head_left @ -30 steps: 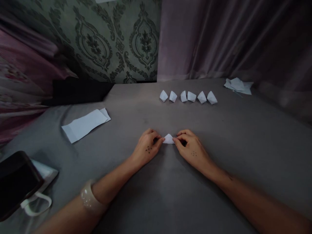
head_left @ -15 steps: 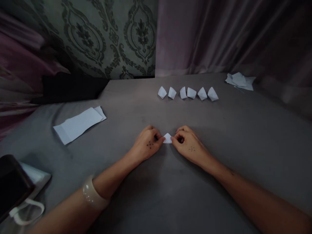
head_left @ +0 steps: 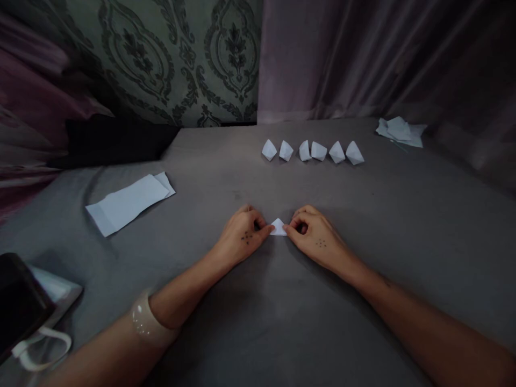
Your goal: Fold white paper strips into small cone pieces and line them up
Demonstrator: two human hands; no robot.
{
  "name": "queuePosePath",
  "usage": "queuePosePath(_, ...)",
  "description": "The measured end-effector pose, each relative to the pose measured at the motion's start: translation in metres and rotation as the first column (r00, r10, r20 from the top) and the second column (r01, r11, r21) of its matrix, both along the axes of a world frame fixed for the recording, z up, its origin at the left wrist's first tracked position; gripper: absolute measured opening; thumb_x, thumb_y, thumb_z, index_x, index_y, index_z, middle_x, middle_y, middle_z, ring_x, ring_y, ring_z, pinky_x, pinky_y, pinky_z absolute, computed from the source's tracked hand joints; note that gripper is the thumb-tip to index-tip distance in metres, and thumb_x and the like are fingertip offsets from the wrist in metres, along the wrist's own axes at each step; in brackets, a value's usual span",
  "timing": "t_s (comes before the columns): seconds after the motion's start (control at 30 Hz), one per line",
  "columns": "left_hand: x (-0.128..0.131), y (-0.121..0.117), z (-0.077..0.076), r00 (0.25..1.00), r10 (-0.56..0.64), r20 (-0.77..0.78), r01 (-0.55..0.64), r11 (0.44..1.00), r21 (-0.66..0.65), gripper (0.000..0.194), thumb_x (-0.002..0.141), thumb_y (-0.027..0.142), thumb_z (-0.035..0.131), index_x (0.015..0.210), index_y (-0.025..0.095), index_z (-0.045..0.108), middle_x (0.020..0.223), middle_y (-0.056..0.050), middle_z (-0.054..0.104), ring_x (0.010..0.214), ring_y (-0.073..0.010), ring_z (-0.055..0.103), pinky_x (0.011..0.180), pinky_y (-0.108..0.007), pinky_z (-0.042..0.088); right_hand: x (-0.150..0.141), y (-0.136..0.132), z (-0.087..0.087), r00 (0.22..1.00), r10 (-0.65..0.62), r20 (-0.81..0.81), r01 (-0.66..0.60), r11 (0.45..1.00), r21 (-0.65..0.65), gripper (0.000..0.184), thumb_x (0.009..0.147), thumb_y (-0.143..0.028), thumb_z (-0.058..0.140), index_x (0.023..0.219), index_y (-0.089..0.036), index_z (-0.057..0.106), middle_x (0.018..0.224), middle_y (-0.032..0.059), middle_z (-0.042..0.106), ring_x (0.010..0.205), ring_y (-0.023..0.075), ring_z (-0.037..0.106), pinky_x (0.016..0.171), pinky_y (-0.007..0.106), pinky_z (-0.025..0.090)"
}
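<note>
A small white folded paper piece (head_left: pixel 278 227) lies on the grey cloth surface (head_left: pixel 282 301) in the middle. My left hand (head_left: pixel 242 236) pinches its left corner with curled fingers. My right hand (head_left: pixel 314 239) pinches its right corner the same way. Both hands rest on the cloth, knuckles up. Beyond them stands a row of several finished white folded paper shapes (head_left: pixel 312 151).
A stack of white paper strips (head_left: pixel 127 202) lies at the left. Crumpled paper scraps (head_left: pixel 400 131) sit at the far right by the curtain. A dark phone (head_left: pixel 18 303) on a white item with a strap rests at the lower left. Patterned wall and curtains close off the back.
Both hands have stayed on the small paper piece, fingers curling tighter on its corners. The view has drifted a little, so everything sits slightly higher in frame.
</note>
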State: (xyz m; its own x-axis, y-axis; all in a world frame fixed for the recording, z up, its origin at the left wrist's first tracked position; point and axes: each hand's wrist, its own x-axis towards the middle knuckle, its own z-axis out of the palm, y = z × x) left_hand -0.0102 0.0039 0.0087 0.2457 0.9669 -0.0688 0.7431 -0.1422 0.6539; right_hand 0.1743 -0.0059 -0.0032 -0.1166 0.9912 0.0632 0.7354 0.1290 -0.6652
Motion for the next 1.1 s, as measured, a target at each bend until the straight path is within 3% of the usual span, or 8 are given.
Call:
queuePosePath(0.2, -0.005, 0.000, -0.012, 0.991, -0.130, 0.017, 0.125, 0.977, 0.175, 0.012, 0.084, 0.029, 0.059, 0.090, 0.019, 0.057, 0.086, -0.002, 0.056, 0.071, -0.0141, 0.051, 0.064, -0.027, 0.041, 0.007, 0.004, 0.000, 0.997, 0.076, -0.004, -0.076, 0.997, -0.001, 0.015, 0.079, -0.030, 0.064, 0.069, -0.020, 0.061, 0.082, 0.0004, 0.058, 0.065, 0.0113, 0.050, 0.062, 0.028, 0.040)
queuePosePath(0.27, -0.005, -0.001, -0.012, 0.972, -0.236, 0.005, 0.229, 0.948, 0.220, 0.009, 0.088, 0.024, 0.052, 0.093, 0.019, 0.057, 0.089, -0.003, 0.058, 0.079, -0.0154, 0.053, 0.069, -0.027, 0.043, 0.011, 0.005, -0.001, 0.991, 0.127, -0.030, -0.127, 0.992, -0.003, 0.010, 0.080, -0.029, 0.064, 0.074, -0.021, 0.063, 0.084, -0.0003, 0.058, 0.064, 0.0105, 0.049, 0.062, 0.027, 0.040)
queuePosePath(0.43, -0.006, -0.003, -0.006, 0.888, -0.439, -0.135, 0.459, 0.834, 0.306, 0.024, 0.094, 0.016, 0.037, 0.101, 0.016, 0.059, 0.099, -0.008, 0.060, 0.092, -0.0185, 0.055, 0.083, -0.032, 0.045, 0.021, 0.009, -0.004, 0.954, 0.283, -0.099, -0.279, 0.959, 0.050, 0.007, 0.083, -0.025, 0.060, 0.084, -0.023, 0.067, 0.088, -0.0001, 0.060, 0.070, 0.0114, 0.053, 0.063, 0.026, 0.041)
queuePosePath(0.6, -0.015, -0.005, -0.008, 0.858, -0.478, -0.187, 0.513, 0.779, 0.361, 0.028, 0.091, 0.013, 0.039, 0.106, 0.015, 0.062, 0.104, -0.010, 0.062, 0.094, -0.0192, 0.057, 0.085, -0.033, 0.047, 0.022, 0.005, -0.005, 0.915, 0.391, -0.104, -0.370, 0.913, 0.172, 0.017, 0.086, -0.018, 0.053, 0.091, -0.022, 0.069, 0.092, 0.0027, 0.063, 0.080, 0.0130, 0.058, 0.072, 0.027, 0.044)
queuePosePath(0.7, -0.018, -0.008, -0.009, 0.862, -0.472, -0.188, 0.506, 0.768, 0.392, 0.027, 0.091, 0.016, 0.041, 0.107, 0.016, 0.063, 0.103, -0.010, 0.060, 0.095, -0.0188, 0.057, 0.085, -0.032, 0.047, 0.019, -0.002, -0.004, 0.915, 0.403, -0.018, -0.387, 0.891, 0.236, 0.021, 0.085, -0.017, 0.052, 0.095, -0.020, 0.070, 0.093, 0.0039, 0.063, 0.075, 0.0127, 0.058, 0.070, 0.027, 0.045)
queuePosePath(0.83, -0.020, -0.013, -0.004, 0.824, -0.469, -0.319, 0.564, 0.736, 0.374, 0.031, 0.093, 0.018, 0.039, 0.111, 0.016, 0.063, 0.111, -0.011, 0.059, 0.098, -0.0194, 0.055, 0.087, -0.032, 0.046, 0.017, -0.012, 0.002, 0.899, 0.405, 0.164, -0.435, 0.862, 0.261, 0.025, 0.087, -0.020, 0.050, 0.102, -0.021, 0.069, 0.097, 0.0053, 0.062, 0.080, 0.0147, 0.059, 0.073, 0.029, 0.046)
queuePosePath(0.97, -0.018, -0.017, 0.004, 0.733, -0.491, -0.471, 0.664, 0.666, 0.340, 0.030, 0.094, 0.019, 0.038, 0.111, 0.015, 0.062, 0.106, -0.011, 0.061, 0.100, -0.0221, 0.052, 0.087, -0.035, 0.045, 0.015, -0.022, 0.012, 0.822, 0.403, 0.402, -0.522, 0.815, 0.252, 0.029, 0.090, -0.022, 0.045, 0.109, -0.020, 0.066, 0.100, 0.0080, 0.059, 0.091, 0.0192, 0.056, 0.076, 0.032, 0.045)
queuePosePath(1.1, -0.011, -0.025, 0.009, 0.670, -0.467, -0.577, 0.692, 0.675, 0.257, 0.029, 0.093, 0.017, 0.040, 0.113, 0.012, 0.059, 0.102, -0.012, 0.061, 0.098, -0.0235, 0.053, 0.082, -0.035, 0.046, 0.010, -0.033, 0.023, 0.734, 0.362, 0.575, -0.551, 0.812, 0.192, 0.030, 0.091, -0.024, 0.042, 0.109, -0.014, 0.063, 0.092, 0.0098, 0.058, 0.082, 0.0205, 0.054, 0.071, 0.033, 0.042)
